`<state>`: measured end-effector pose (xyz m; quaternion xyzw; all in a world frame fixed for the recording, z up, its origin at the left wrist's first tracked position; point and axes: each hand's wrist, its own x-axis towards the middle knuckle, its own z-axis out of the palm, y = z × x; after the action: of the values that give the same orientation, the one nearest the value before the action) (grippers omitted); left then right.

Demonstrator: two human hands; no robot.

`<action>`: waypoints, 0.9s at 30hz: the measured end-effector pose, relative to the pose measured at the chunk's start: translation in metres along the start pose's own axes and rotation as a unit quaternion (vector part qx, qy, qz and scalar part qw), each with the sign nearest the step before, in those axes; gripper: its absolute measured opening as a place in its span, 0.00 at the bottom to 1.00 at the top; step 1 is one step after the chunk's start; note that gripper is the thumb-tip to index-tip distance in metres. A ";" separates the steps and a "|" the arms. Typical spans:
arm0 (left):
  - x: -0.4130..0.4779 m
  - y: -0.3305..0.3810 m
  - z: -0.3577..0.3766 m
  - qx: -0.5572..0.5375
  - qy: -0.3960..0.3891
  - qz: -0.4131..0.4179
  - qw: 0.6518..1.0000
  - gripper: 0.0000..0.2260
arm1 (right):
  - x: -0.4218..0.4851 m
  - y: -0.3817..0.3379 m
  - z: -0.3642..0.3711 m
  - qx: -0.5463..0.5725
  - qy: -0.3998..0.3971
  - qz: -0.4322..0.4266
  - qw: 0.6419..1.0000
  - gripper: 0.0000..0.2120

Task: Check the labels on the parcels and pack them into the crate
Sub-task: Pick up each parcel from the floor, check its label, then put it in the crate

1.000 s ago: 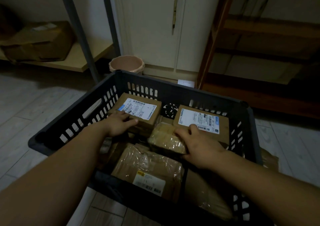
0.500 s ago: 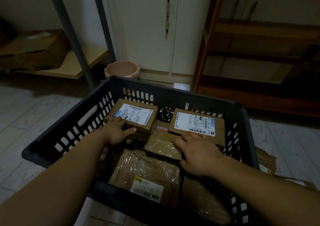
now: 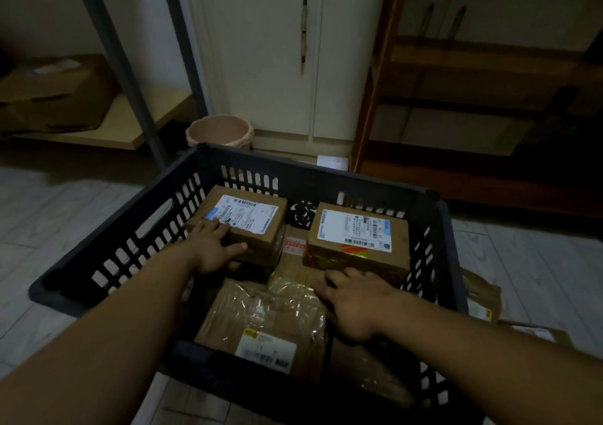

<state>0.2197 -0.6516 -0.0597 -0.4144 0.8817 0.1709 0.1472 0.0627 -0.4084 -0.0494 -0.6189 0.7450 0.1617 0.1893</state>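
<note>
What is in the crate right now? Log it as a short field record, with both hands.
crate: black slotted plastic crate on a pale wood-look floor
far-left parcel: cardboard box, white label facing up
far-right parcel: cardboard box, white label up, red and yellow tape on its near face
near parcel: tape-wrapped box, label at its near edge
left hand: flat against the far-left box, no closed grip
right hand: resting on a tape-wrapped parcel in the middle
outside crate: more parcels on the floor to the right
</note>
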 end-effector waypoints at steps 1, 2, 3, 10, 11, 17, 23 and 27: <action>0.000 0.000 0.000 0.005 -0.001 -0.002 1.000 0.37 | -0.001 -0.002 -0.001 0.012 -0.009 0.008 1.000 0.33; -0.001 0.001 0.000 0.007 -0.002 -0.005 1.000 0.37 | -0.003 -0.002 -0.003 0.026 -0.011 0.011 1.000 0.33; -0.001 0.002 0.000 0.009 -0.004 -0.009 1.000 0.37 | -0.008 -0.002 -0.006 0.036 -0.004 0.009 0.999 0.33; -0.027 0.063 -0.020 -0.018 0.069 0.058 0.996 0.35 | -0.095 0.061 -0.039 0.147 0.240 0.016 0.959 0.28; -0.034 0.082 -0.024 -0.034 0.069 0.085 0.993 0.35 | -0.111 0.076 -0.040 0.156 0.278 0.031 0.947 0.27; -0.086 0.222 -0.031 -0.077 0.046 0.233 0.968 0.33 | -0.173 0.158 0.008 0.194 0.279 0.180 0.923 0.25; -0.129 0.351 -0.001 -0.043 -0.013 0.334 0.941 0.34 | -0.219 0.204 0.076 0.216 0.209 0.236 0.924 0.28; -0.141 0.428 0.046 -0.066 -0.095 0.317 0.941 0.34 | -0.237 0.235 0.105 0.194 0.120 0.284 0.931 0.30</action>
<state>-0.0226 -0.2804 0.0326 -0.1040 0.9363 0.3047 0.1405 -0.1211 -0.1122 -0.0256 -0.3480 0.9235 -0.0144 0.1609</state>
